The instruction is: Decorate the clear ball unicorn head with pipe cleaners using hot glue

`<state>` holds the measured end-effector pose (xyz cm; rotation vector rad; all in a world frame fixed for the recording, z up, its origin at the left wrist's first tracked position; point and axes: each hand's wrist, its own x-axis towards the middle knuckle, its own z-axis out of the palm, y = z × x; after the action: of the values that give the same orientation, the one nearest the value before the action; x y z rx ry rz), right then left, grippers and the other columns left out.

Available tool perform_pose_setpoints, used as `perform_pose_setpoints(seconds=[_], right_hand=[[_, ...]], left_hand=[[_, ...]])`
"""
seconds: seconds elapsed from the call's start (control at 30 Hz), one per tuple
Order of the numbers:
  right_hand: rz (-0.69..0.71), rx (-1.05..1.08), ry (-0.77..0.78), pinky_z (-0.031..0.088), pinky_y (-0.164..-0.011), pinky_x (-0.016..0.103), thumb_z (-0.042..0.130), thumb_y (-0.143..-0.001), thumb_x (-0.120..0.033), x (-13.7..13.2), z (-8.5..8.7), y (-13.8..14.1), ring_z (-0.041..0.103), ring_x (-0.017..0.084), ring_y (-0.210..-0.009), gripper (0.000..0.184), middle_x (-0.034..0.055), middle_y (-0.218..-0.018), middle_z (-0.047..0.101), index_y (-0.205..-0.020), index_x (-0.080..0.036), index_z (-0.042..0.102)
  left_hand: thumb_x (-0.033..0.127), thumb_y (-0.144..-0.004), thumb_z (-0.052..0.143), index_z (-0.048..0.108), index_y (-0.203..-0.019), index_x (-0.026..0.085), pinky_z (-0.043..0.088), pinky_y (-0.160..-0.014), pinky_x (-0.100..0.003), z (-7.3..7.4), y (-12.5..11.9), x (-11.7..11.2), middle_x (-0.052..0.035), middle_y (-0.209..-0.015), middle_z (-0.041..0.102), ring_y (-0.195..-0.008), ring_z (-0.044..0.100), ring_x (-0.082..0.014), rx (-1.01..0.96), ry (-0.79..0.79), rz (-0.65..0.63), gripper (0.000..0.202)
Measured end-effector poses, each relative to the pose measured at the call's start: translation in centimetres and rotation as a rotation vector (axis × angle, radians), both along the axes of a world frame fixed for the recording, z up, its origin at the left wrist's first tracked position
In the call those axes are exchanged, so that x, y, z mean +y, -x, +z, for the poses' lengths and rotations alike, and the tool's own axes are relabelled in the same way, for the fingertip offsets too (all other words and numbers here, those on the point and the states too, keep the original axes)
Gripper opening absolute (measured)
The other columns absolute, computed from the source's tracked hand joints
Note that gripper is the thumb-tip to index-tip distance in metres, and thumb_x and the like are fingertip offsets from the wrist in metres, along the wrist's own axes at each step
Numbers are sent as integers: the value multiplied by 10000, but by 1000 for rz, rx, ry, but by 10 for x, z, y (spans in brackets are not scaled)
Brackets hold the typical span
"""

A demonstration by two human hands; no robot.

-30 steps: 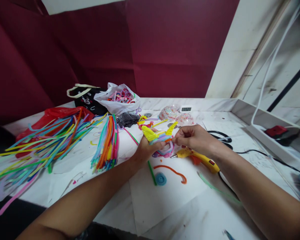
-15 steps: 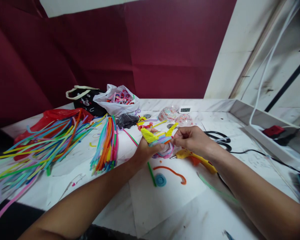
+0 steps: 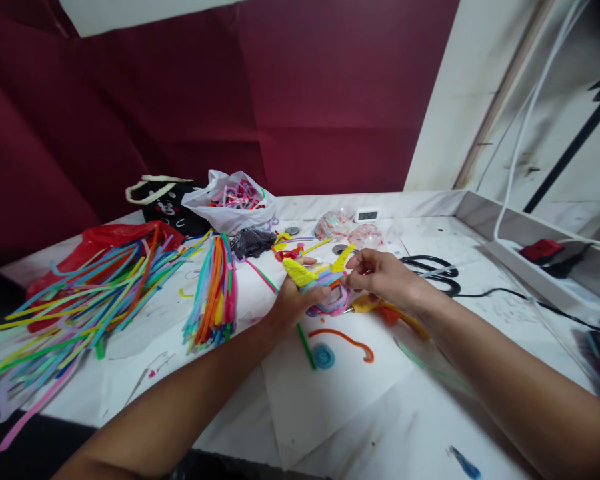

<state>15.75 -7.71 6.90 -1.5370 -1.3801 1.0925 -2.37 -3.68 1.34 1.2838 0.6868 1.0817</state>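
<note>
My left hand (image 3: 300, 297) is closed around a colourful pipe-cleaner figure (image 3: 325, 283) with two yellow pointed ears and bands of lilac, blue and orange. At the figure's right side, the fingers of my right hand (image 3: 373, 270) are pinched together; whatever they hold is hidden. Under the right wrist lies a yellow glue gun (image 3: 367, 303), its metal tip pointing left. On the white paper (image 3: 325, 407) below are a blue coiled disc (image 3: 323, 356), a curved orange pipe cleaner (image 3: 347, 339) and a short green piece (image 3: 306, 347).
Loose pipe cleaners (image 3: 95, 307) spread across the left, beside a bundle (image 3: 215, 293). Behind stand a white bag (image 3: 230, 217) of scraps and a black bag (image 3: 167, 210). Black-handled scissors (image 3: 437, 283), a cable, a small digital display (image 3: 367, 215) and a power strip (image 3: 550, 280) are at the right.
The camera view has shifted slightly. My right hand has moved up a little beside the figure, still pinched; my left hand keeps its hold on the figure.
</note>
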Motion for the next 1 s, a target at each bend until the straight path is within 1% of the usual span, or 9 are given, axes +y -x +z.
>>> perform_pose_setpoints(seconds=[0.13, 0.23, 0.4, 0.57, 0.67, 0.77, 0.87, 0.93, 1.0], right_hand=[[-35, 77, 38, 472, -488, 219, 771, -603, -246, 0, 2, 0, 595, 124, -622, 457, -28, -807, 602, -981, -224, 515], [-24, 157, 84, 532, -545, 262, 770, -597, -247, -2, 3, 1, 636, 159, -656, 499, -8, -825, 626, -1018, -237, 503], [23, 307, 161, 578, -589, 306, 733, -614, -227, -9, 5, 4, 649, 178, -665, 441, -6, -762, 638, -991, -242, 503], [38, 417, 189, 591, -618, 338, 695, -606, -180, -16, 3, 6, 638, 172, -643, 387, -12, -723, 638, -936, -231, 500], [21, 441, 182, 589, -611, 333, 691, -593, -164, -21, 1, 5, 633, 169, -646, 381, -11, -724, 639, -911, -226, 489], [4, 451, 173, 581, -576, 312, 686, -593, -163, -27, -1, 1, 631, 164, -638, 373, -12, -737, 646, -899, -226, 484], [-5, 462, 176, 585, -584, 312, 686, -599, -168, -34, -3, -2, 646, 166, -659, 372, -17, -762, 655, -903, -231, 482], [-10, 468, 190, 589, -591, 314, 686, -603, -167, -39, -4, -4, 658, 171, -677, 372, -20, -778, 660, -902, -234, 476], [-15, 472, 205, 590, -586, 312, 688, -606, -164, -44, -6, -6, 664, 176, -685, 370, -20, -787, 662, -897, -234, 471]], left_hand=[[263, -632, 777, 441, -1190, 226, 493, -876, -353, 5, -1, -5, -43, -1082, 637, -961, 640, -203, -23, 16, -3, 652], [256, -634, 770, 432, -1199, 228, 484, -890, -350, 11, -2, -11, -35, -1054, 649, -972, 642, -199, -44, 22, -9, 659], [230, -615, 778, 400, -1251, 235, 498, -843, -335, 19, -4, -20, -39, -1076, 664, -908, 661, -184, -93, 108, -24, 740], [215, -613, 774, 356, -1316, 249, 506, -828, -338, 19, -9, -27, -23, -1037, 684, -875, 673, -182, -109, 184, -42, 819], [208, -619, 768, 353, -1340, 247, 507, -821, -335, 19, -11, -31, -30, -1048, 690, -872, 675, -185, -122, 216, -74, 833], [241, -644, 740, 365, -1350, 241, 513, -799, -331, 19, -10, -36, -48, -1082, 689, -880, 674, -192, -142, 230, -118, 800], [278, -672, 670, 379, -1353, 242, 527, -721, -332, 19, -8, -39, -57, -1089, 686, -844, 677, -204, -155, 272, -163, 741], [255, -654, 642, 385, -1355, 248, 529, -677, -332, 17, -8, -40, -56, -1088, 686, -822, 675, -210, -148, 299, -190, 747], [220, -616, 646, 386, -1360, 252, 532, -685, -338, 14, -8, -39, -52, -1078, 689, -837, 672, -218, -151, 309, -218, 788]])
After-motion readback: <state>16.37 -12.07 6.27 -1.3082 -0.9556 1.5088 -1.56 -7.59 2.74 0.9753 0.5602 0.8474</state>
